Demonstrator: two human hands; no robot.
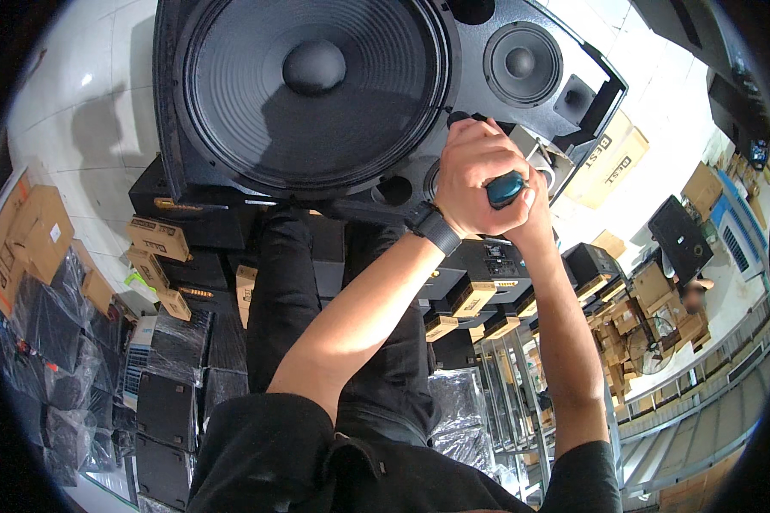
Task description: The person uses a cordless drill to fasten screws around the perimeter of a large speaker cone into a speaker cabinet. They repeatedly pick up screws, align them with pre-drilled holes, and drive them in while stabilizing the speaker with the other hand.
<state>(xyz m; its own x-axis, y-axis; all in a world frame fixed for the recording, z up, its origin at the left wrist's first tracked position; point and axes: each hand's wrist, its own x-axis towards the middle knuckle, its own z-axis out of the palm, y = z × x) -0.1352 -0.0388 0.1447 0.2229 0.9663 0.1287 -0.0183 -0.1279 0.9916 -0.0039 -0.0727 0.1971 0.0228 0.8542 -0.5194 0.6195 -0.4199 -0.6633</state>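
Note:
A big black speaker cabinet (164, 103) lies face up in front of me, its large round woofer (231, 77) on the left. A smaller round driver (523, 64) and a square horn (576, 100) are set into its right side. Over the cabinet's near right part, my left hand (479, 171) is wrapped round a hand tool with a rounded teal end (505, 190), possibly a power driver. My right hand (535, 209) presses against the left one and closes on the same tool. Most of the tool and its tip are hidden by my fingers.
Black speaker boxes (198, 224) with small cartons (158, 238) on them stand below the cabinet. Plastic-wrapped units (56, 342) are stacked at the left. Metal rails (530, 402) run at the lower right. A person (693, 295) is among cartons at the far right.

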